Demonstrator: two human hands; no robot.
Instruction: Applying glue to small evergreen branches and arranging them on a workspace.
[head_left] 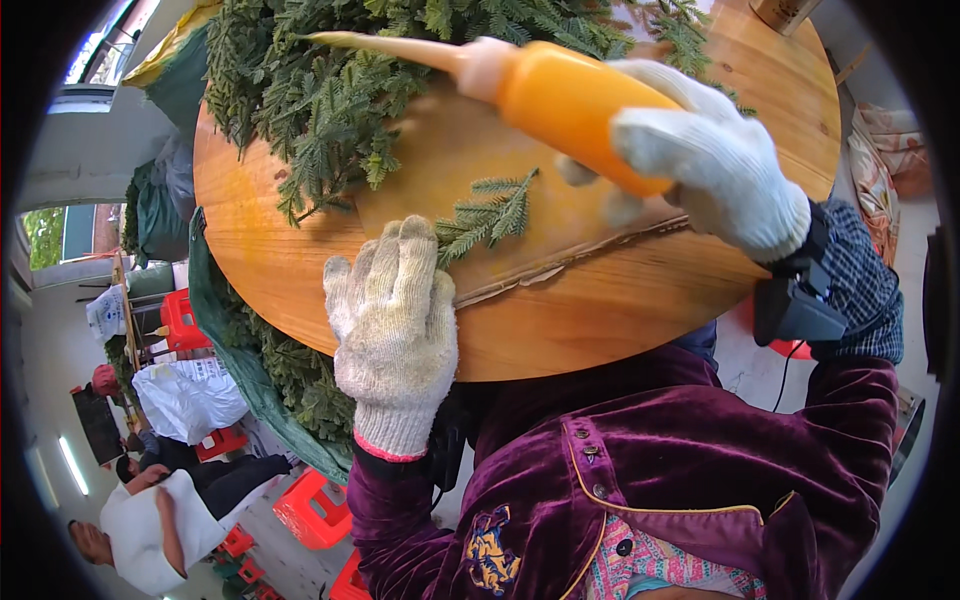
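My right hand [715,150], in a white knit glove, is wrapped around an orange squeeze bottle [575,105]. The bottle is tilted above the table, and its long pale nozzle [385,45] points left over the greenery. My left hand [395,310], in a worn, stained glove, lies palm down at the near edge with fingers stretched out. Close beside its fingers, a small green fir sprig [490,215] rests on a brown board [570,225]; I cannot tell whether they touch. A large heap of fir branches [340,110] covers the far left of the table.
The round wooden table [600,320] curves around in front of me. A green sack of branches [270,370] stands against its left side. Red stools [315,510] and a white bag [190,400] are further left, near a person in a white top [155,525].
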